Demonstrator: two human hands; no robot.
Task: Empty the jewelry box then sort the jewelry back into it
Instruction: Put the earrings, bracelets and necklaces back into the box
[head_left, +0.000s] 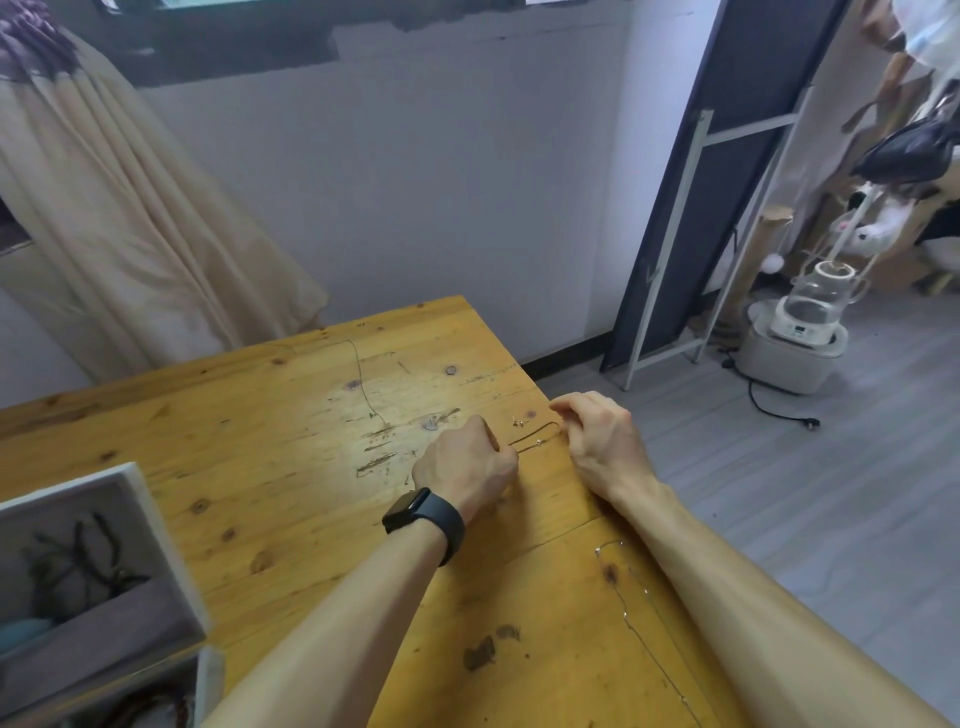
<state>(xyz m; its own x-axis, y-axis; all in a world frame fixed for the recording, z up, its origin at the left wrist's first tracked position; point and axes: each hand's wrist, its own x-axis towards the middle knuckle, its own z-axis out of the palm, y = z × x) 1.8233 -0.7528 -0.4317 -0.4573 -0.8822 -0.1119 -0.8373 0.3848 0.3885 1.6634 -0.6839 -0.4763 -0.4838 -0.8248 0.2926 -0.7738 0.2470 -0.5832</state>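
A thin dark cord necklace (537, 435) lies near the right edge of the wooden table (260, 441). My left hand (467, 467), with a black watch on the wrist, pinches one end of it. My right hand (597, 441) pinches the other end at the table's edge, fingers curled. Small earrings (517, 422) lie just beyond the cord. A fine silver chain (631, 608) stretches along the table under my right forearm. Another thin chain (363, 384) lies farther back. The white jewelry box (145, 525) stands at the left, with dark cords (78, 561) in a grey compartment.
A beige curtain (130, 234) hangs behind the table's left side. To the right, on the grey floor, stand a leaning dark board with a white frame (691, 234) and a white appliance (800, 338) with a black cable.
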